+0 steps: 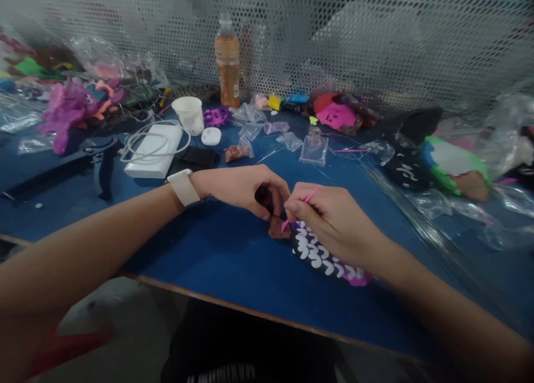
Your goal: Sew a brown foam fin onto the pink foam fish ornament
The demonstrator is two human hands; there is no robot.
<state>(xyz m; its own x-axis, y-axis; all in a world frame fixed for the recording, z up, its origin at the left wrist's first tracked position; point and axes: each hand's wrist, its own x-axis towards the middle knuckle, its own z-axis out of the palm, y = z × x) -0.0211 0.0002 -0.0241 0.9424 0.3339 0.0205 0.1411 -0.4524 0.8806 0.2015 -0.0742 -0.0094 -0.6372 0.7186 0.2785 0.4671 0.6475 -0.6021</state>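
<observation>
My right hand (325,210) pinches a thin pink modelling tool (312,194), its tip pressed on a lump of brown clay (277,228). With curled fingers, my left hand (254,191) grips the same brown clay from the far left side. Right beside the clay, partly under my right hand, lies a dark and purple clay piece (319,254) covered in rows of white curved scales. Whether the brown lump is joined to the scaled piece I cannot tell.
Behind my hands are a white power bank (156,152) with a cable, a paper cup (188,114), a bottle (227,65) and small clay packets. Pliers (104,166) lie at the left, a green and white clay piece (454,160) and wires (421,224) at the right.
</observation>
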